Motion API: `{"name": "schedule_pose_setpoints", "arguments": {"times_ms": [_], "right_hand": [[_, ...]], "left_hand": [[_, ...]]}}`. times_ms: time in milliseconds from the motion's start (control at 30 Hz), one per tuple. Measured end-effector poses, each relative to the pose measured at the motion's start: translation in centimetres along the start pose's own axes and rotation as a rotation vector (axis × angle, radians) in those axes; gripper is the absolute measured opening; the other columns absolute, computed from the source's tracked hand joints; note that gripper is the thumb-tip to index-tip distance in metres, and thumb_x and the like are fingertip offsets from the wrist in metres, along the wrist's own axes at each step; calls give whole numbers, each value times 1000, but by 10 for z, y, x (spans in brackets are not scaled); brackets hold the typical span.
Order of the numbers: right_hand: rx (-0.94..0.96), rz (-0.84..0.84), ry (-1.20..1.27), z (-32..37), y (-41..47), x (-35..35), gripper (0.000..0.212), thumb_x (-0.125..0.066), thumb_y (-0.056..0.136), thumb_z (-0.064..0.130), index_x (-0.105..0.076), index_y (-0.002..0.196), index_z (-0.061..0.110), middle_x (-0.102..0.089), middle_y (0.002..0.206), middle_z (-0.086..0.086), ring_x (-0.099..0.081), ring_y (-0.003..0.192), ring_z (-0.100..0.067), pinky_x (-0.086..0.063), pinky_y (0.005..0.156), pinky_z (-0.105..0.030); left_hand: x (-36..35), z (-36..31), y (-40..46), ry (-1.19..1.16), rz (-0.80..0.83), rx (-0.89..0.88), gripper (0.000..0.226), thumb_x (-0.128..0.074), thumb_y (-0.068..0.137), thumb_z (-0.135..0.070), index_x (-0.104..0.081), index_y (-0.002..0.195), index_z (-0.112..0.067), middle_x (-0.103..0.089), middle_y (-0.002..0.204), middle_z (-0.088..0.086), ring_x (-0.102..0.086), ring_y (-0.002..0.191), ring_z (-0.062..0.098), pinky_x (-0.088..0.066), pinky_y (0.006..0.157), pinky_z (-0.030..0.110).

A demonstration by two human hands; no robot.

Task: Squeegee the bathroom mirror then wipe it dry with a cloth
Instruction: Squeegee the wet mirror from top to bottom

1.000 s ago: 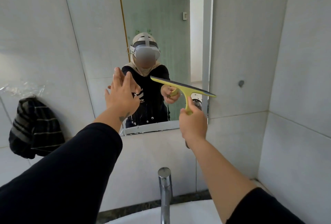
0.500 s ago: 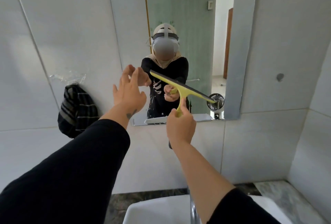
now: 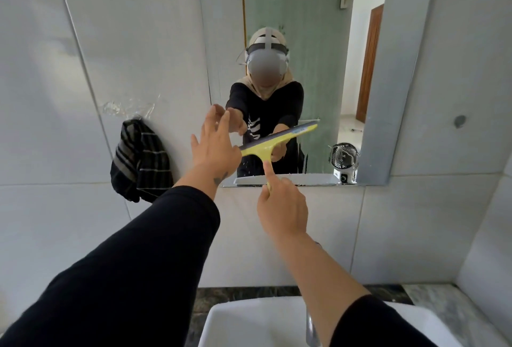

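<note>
The wall mirror (image 3: 313, 8) hangs ahead above the sink. My right hand (image 3: 281, 206) grips the handle of a yellow squeegee (image 3: 273, 142), index finger stretched up along the handle. Its blade is tilted, right end higher, in front of the mirror's lower middle. My left hand (image 3: 214, 145) is open with fingers spread, at the mirror's lower left edge beside the blade's left end. A dark striped cloth (image 3: 141, 161) hangs on the tiled wall left of the mirror.
A white sink (image 3: 249, 321) with a chrome tap (image 3: 311, 330) lies below my arms. The mirror reflects a person, a small fan (image 3: 343, 159) and an open doorway. Grey tiled walls surround the mirror, with a side wall close on the right.
The view has shifted so the mirror sits more central. The squeegee blade has swung from right end down to right end up, and my left hand has closed in on its left end.
</note>
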State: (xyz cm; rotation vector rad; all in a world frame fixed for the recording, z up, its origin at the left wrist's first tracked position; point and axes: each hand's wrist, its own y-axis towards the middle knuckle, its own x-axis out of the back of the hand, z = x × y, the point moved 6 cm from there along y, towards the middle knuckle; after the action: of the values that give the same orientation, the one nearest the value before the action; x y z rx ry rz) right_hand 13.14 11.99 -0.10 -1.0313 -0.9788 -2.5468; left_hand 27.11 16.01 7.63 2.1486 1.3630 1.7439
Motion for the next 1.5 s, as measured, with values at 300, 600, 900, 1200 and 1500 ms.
{"name": "schedule_pose_setpoints", "arguments": {"times_ms": [300,600,900,1200,1500], "right_hand": [[198,67,-448,-24,7,36,72,-41,89,4,-21,148,39,-56,109,-5,-50,66,-26,-29,48,-29],[182,-9,-546,-66,15,71,69,-44,87,3,-32,144,41,-58,100,-5,-55,62,-30,-15,43,-23],[58,-3,-507,-121,19,99,65,-40,95,12,-22,144,50,-58,115,-2,-61,80,-28,-33,56,-28],[-140,12,-296,-180,6,107,52,-40,97,26,-28,143,49,-59,105,-4,-59,91,-29,-42,68,-33],[-209,4,-58,-205,-10,82,57,-46,94,20,-32,142,45,-59,84,-4,-58,79,-24,-50,72,-38]], "left_hand": [[-22,-26,-9,-26,73,-16,80,-54,85,-12,-10,151,-25,10,159,-1,-11,146,26,-7,118,53],[-46,-60,-19,-8,124,-38,80,-55,86,-14,-9,151,-26,17,159,2,-1,147,28,-7,118,54],[-67,-100,-26,-20,160,-91,82,-55,84,-9,-10,150,-29,18,158,2,0,147,32,-4,117,55],[-91,-123,-28,15,145,-84,84,-57,84,-7,-10,150,-31,24,156,3,-6,146,33,-3,117,53],[-102,-118,-29,54,108,-103,93,-59,82,-7,-2,151,-32,30,154,1,-3,147,32,-4,118,53]]}}
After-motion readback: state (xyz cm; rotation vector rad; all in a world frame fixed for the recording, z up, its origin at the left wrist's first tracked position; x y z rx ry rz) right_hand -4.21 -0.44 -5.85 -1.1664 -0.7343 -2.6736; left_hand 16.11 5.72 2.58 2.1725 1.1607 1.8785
